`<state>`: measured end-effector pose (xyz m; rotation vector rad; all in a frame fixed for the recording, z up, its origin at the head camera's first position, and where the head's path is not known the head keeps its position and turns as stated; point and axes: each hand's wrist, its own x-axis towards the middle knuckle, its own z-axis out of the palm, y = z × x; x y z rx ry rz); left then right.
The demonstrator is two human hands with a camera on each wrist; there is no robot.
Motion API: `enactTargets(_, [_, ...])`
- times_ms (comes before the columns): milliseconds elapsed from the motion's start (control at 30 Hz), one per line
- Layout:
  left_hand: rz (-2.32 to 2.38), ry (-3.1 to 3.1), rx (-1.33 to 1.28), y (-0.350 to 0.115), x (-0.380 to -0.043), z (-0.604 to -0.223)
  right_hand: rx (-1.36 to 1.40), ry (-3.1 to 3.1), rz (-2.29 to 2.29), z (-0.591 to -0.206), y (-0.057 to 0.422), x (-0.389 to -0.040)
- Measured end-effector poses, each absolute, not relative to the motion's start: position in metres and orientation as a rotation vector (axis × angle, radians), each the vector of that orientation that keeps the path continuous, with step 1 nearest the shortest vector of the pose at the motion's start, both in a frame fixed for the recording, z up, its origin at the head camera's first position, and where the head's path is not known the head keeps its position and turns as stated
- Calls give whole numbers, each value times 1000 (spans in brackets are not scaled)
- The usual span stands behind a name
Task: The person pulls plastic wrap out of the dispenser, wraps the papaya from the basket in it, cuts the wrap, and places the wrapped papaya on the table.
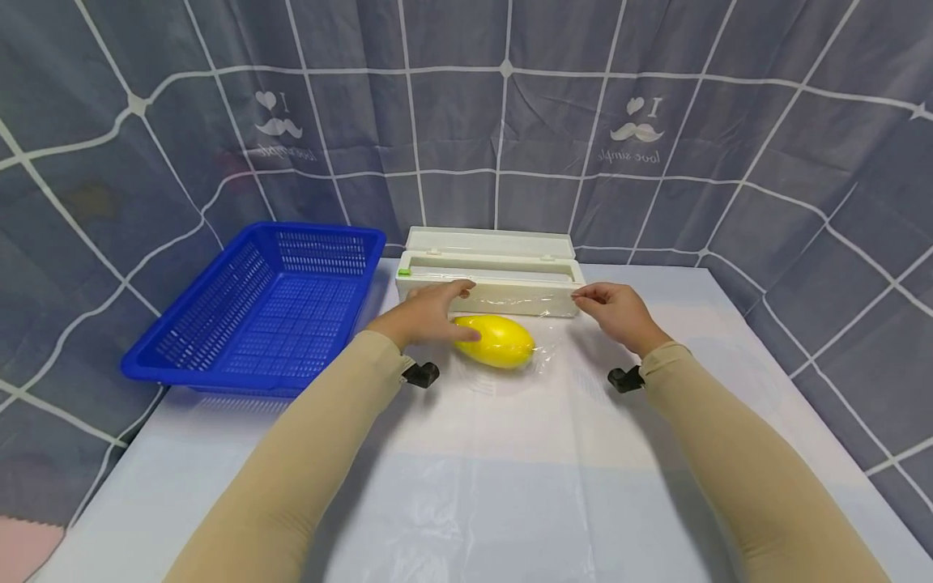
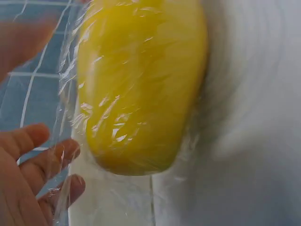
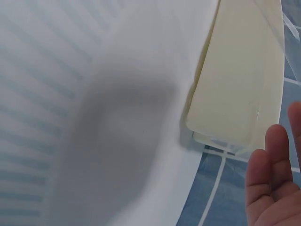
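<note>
A yellow, mango-shaped fruit (image 1: 497,342) lies in front of the white cling film dispenser box (image 1: 510,296). Clear cling film (image 2: 117,127) covers it, wrinkled and shiny in the left wrist view. My left hand (image 1: 432,314) is at the fruit's left end, fingers spread and thumb over the fruit; whether the thumb touches it is hard to tell. Film passes in front of those fingers in the left wrist view. By the box's right front corner, my right hand (image 1: 618,317) pinches the film's edge between thumb and fingertips. The right wrist view leaves that pinch out of frame.
Behind the dispenser its lid (image 1: 490,241) stands raised, and a green slider (image 1: 405,273) sits at its left end. On the left is a blue plastic basket (image 1: 291,300). A grey checked curtain (image 1: 466,121) hangs behind the white-covered table (image 1: 481,486).
</note>
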<state>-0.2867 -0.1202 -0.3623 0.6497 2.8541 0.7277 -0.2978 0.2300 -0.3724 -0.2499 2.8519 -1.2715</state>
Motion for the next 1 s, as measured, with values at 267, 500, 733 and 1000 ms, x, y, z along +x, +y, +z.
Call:
enactTargets(267, [690,2844,728,-118,-286,-370,-262,2757,-1297,-370,234,-296])
enactTargets(500, [735,2861,671,-117,-288,-374,-420,2556,-1283,-363,248,-295])
enactTargets(733, [710,2899,647,-115,-287,-373,-482,2395,-1218,-343,253,-294])
enactTargets(1000, [726,2893,593,-115,-289,-370,-658,2794,-657,-335,185,-294])
